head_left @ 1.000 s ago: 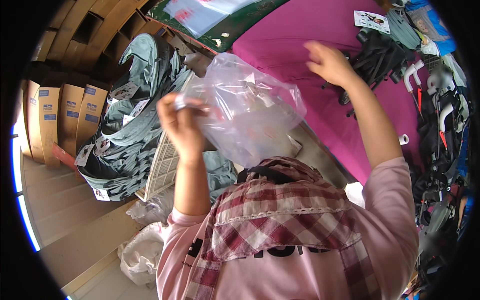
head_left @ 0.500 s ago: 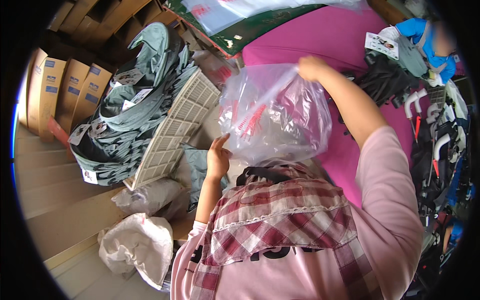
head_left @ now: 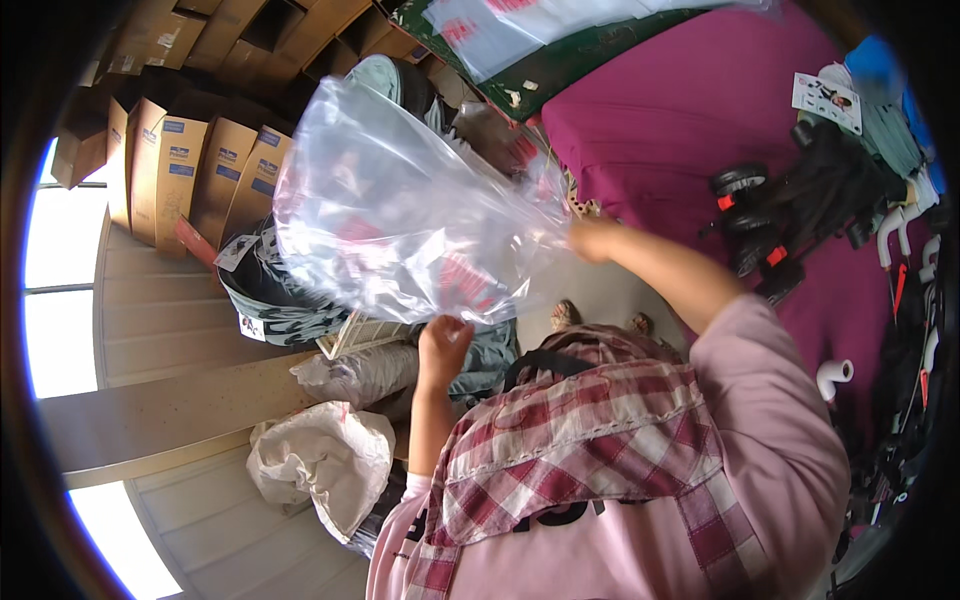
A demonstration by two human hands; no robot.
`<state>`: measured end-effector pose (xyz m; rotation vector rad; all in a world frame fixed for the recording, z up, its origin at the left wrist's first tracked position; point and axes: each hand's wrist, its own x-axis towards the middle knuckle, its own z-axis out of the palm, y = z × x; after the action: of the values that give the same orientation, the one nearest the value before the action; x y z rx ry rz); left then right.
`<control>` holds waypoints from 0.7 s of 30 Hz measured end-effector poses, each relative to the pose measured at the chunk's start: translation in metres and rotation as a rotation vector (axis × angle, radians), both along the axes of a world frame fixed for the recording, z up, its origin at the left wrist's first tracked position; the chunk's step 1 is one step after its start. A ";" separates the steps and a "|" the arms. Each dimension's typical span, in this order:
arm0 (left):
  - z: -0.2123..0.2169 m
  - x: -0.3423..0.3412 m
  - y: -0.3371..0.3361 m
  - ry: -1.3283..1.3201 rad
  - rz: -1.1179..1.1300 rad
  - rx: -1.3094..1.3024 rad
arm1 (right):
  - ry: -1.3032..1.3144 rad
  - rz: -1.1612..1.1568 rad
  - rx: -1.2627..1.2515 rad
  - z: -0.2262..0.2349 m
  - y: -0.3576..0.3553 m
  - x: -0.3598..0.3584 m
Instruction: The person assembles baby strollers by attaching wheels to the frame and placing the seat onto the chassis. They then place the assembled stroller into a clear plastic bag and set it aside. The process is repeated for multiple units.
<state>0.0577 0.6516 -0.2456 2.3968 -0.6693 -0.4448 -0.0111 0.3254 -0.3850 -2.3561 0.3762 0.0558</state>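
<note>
A large clear plastic bag (head_left: 400,215) with red print billows out in front of me, its bulk swung to the left. My right hand (head_left: 597,235) is closed on the gathered right end of the bag. Below the bag, my left hand (head_left: 445,348) pinches its lower edge with bent fingers. Behind the bag, partly hidden by it, grey-green fabric pieces with card tags (head_left: 285,295) are stacked by a white plastic crate (head_left: 365,333). Some grey-green fabric (head_left: 487,355) also hangs beside my left hand.
A magenta-covered table (head_left: 640,120) stands at the right, bearing black folded frames with wheels (head_left: 745,215). Behind it is a green board (head_left: 525,80) with flat plastic bags (head_left: 540,30). Cardboard boxes (head_left: 170,180) stand at the far left, and a white sack (head_left: 320,465) sits near left. Another person (head_left: 875,65) is at far right.
The bag has swung up and left and filled out, now covering much of the fabric stack. My right hand has come lower and nearer; my left hand has closed on the bag's edge.
</note>
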 end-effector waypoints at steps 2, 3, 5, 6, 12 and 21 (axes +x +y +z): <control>-0.012 0.003 0.005 -0.159 0.021 0.033 | 0.162 0.102 -0.025 -0.013 -0.050 -0.024; -0.005 0.011 -0.008 -0.155 0.012 -0.053 | 0.040 -0.033 -0.034 -0.007 -0.081 -0.022; 0.023 0.026 -0.048 -0.039 0.040 -0.248 | -0.656 -0.566 -0.001 0.062 -0.114 0.002; 0.036 0.030 -0.069 0.086 0.075 -0.367 | -0.767 -0.669 -0.420 0.121 -0.123 0.003; 0.056 0.042 -0.179 0.370 0.027 -0.755 | -0.461 0.136 0.057 0.194 -0.025 -0.018; 0.087 0.115 -0.234 0.544 -0.389 -0.892 | -0.150 -0.058 0.300 0.194 -0.127 0.026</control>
<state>0.1725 0.4178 -0.1581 1.2368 -0.8422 -0.7304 0.0152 0.1983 -0.1910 -2.0378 0.3377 -0.0866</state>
